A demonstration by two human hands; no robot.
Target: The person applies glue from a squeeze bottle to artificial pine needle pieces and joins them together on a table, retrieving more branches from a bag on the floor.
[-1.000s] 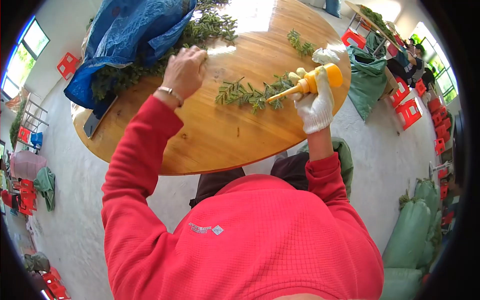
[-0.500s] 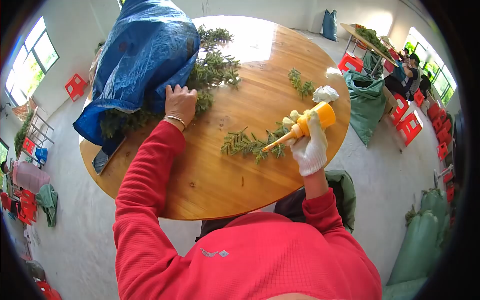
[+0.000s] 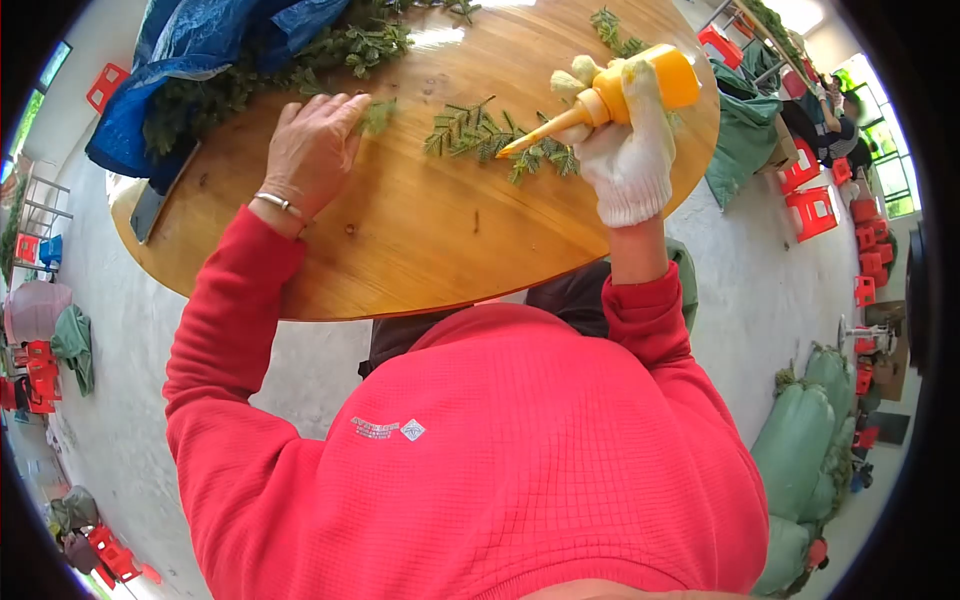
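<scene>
My bare left hand [image 3: 312, 152], with a bracelet at the wrist, is closed on a small green sprig [image 3: 377, 117] that sticks out past its fingertips. In my gloved right hand [image 3: 628, 150] is a yellow squeeze bottle [image 3: 660, 82], its long nozzle pointing down and left. Below the nozzle tip, a leafy green branch [image 3: 480, 132] lies on the wooden table [image 3: 420, 245]. A pile of green sprigs [image 3: 340, 50] spills from a blue woven bag [image 3: 190, 50] beyond my left hand.
Another sprig [image 3: 612, 30] lies at the table's far right. A dark flat object [image 3: 150, 208] rests near the left edge. Green sacks [image 3: 795, 440] and red stools [image 3: 812, 212] stand on the floor at the right. A person [image 3: 840, 125] is in the right background.
My left hand has come away from the sprig pile with a small sprig. My right hand still holds the bottle, now turned more level. The camera view has shifted.
</scene>
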